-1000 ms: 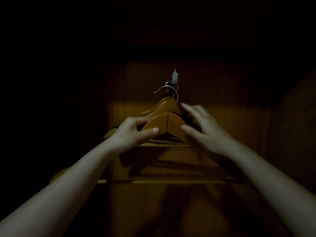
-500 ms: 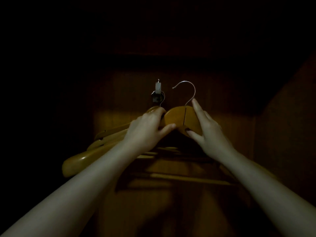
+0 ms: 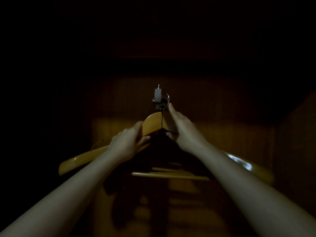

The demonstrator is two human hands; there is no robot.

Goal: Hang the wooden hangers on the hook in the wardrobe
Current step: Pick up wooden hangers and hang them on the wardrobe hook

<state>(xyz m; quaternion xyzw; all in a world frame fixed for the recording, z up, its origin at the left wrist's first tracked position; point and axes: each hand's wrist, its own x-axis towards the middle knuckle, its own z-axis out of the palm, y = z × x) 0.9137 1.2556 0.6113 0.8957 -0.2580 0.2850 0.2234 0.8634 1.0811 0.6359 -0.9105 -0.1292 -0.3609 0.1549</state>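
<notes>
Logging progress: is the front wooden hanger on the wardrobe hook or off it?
Apparently on: the hanger has its wire curved round the hook; left hand and right hand grip it. Too dark to confirm.

No writing, label, brand, number or sign can be read. The wooden hanger (image 3: pixel 152 124) and the small grey hook (image 3: pixel 157 95) in the middle of the frame show no legible marks, and everything around them is too dark to tell.
</notes>
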